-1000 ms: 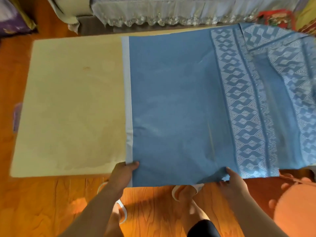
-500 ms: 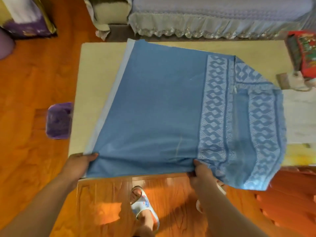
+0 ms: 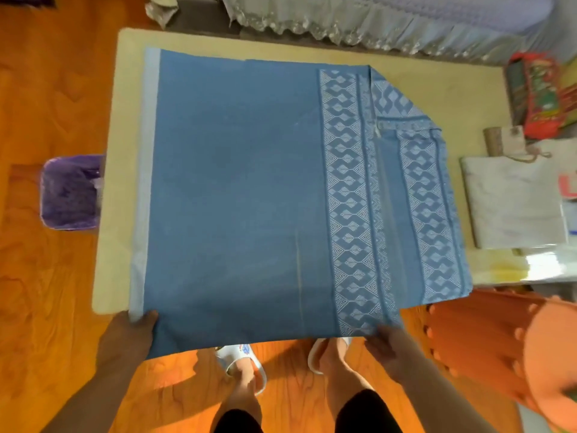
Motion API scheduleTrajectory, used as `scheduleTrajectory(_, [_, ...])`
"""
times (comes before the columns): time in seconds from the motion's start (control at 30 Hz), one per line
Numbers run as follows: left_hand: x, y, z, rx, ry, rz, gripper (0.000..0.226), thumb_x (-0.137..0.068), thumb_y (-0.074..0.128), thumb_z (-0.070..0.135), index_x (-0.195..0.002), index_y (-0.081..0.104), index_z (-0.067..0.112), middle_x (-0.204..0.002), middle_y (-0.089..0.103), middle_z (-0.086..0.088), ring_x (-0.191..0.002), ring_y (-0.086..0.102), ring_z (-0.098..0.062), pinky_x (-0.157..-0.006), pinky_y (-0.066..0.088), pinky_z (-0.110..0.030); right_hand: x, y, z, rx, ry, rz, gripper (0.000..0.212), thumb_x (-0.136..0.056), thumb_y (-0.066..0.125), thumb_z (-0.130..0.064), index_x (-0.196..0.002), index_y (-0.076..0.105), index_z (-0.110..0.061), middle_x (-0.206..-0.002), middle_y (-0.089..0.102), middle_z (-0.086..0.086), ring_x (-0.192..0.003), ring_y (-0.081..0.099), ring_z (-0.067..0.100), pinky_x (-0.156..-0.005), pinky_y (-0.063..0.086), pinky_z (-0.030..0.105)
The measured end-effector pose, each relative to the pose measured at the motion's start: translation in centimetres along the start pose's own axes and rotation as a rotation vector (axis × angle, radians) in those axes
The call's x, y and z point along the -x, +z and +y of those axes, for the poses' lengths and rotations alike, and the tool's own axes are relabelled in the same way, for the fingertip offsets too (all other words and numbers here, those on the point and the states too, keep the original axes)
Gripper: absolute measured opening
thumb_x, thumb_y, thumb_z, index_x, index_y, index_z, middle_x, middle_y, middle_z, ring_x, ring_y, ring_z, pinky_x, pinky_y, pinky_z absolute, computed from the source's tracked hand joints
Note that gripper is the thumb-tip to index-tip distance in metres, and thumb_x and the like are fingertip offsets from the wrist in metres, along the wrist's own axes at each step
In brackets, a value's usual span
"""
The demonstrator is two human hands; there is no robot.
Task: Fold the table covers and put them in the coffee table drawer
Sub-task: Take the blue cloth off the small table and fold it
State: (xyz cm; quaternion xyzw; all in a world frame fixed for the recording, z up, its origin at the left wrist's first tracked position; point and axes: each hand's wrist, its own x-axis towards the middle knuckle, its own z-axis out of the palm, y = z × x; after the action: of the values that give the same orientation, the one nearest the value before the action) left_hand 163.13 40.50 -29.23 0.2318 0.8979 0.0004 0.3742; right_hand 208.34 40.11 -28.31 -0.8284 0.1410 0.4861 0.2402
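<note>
Two feet in white slippers (image 3: pixel 242 359) are seen nearest, planted on the orange wooden floor (image 3: pixel 46 89) just below the near edge of the table (image 3: pixel 121 170). An orange cushion-like thing (image 3: pixel 505 345) lies on the floor off the table's near right corner. A purple bin (image 3: pixel 70 192) is set on the floor against the table's left edge.

A white bag (image 3: pixel 512 198) with a cord handle is laid along the table's right edge, with a cardboard roll (image 3: pixel 495 140) just behind it and a red printed box (image 3: pixel 537 98) at the far right corner. Beyond the far edge, a seat covered in grey lace-trimmed cloth (image 3: pixel 359 20) is seen.

The pale cream tabletop is largely covered by the blue table cover (image 3: pixel 237 189), which is spread flat, its pale stripe toward the left edge and its patterned bands toward the right, where one far corner is folded over. Its near hem hangs past the near edge of the table.

That hem is pinched at its left corner by the left hand (image 3: pixel 131 332), thumb on top of the cloth. The patterned part of the hem is gripped by the right hand (image 3: pixel 387 345), fingers curled on its edge.
</note>
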Motion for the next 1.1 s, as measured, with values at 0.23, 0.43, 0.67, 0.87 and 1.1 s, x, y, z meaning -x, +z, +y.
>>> scheduleTrajectory(0.23, [5.3,7.0,9.1,-0.242,0.412,0.235,0.049,-0.078,0.067,0.026,-0.121,0.062,0.002,-0.113,0.058,-0.034,-0.102,0.054,-0.056,-0.087,0.048,-0.064,-3.2,-2.8,-16.1,0.711,-0.657,0.212,0.024,-0.086,0.058,-0.009,-0.105,0.068,0.001,-0.087,0.065,0.013,-0.077,0.061,0.030,-0.070,0.049,0.037])
scheduleTrajectory(0.43, [9.9,17.3,25.8,-0.285,0.844,0.104,0.056,-0.086,0.062,0.026,-0.141,0.055,0.019,-0.142,0.050,-0.013,-0.122,0.048,-0.040,-0.095,0.051,-0.055,-8.9,6.0,-32.6,1.165,-1.260,-0.110,0.041,-0.101,0.048,-0.015,-0.141,0.053,-0.010,-0.146,0.049,0.013,-0.133,0.046,0.032,-0.107,0.040,0.038])
scheduleTrajectory(0.67, [10.0,22.9,33.8,-0.364,0.490,0.108,0.067,-0.087,0.059,0.051,-0.148,0.037,0.033,-0.153,0.025,-0.011,-0.134,0.029,-0.041,-0.103,0.045,-0.058,-15.9,12.1,-43.4,1.743,-1.648,-0.194,0.075,-0.095,0.000,-0.052,-0.160,0.018,-0.020,-0.168,0.010,0.011,-0.154,0.007,0.036,-0.124,0.012,0.052])
scheduleTrajectory(0.87, [9.3,22.7,33.3,-0.411,0.523,0.114,0.075,-0.081,0.072,0.048,-0.147,0.037,0.040,-0.148,0.025,-0.003,-0.128,0.029,-0.040,-0.085,0.057,-0.057,-17.7,13.4,-57.4,1.514,-1.339,0.333,0.064,-0.104,0.031,-0.039,-0.160,0.002,-0.026,-0.167,-0.009,0.015,-0.152,-0.001,0.045,-0.120,0.015,0.057])
scheduleTrajectory(1.1, [9.1,22.9,33.6,-0.487,0.553,0.122,0.093,-0.059,0.093,0.041,-0.137,0.044,0.030,-0.130,0.040,-0.009,-0.108,0.046,-0.048,-0.054,0.059,-0.058,-17.4,15.1,-57.0,1.569,-1.770,0.157,0.058,-0.103,0.035,-0.037,-0.155,0.027,-0.012,-0.165,0.016,0.017,-0.151,0.012,0.039,-0.122,0.020,0.051])
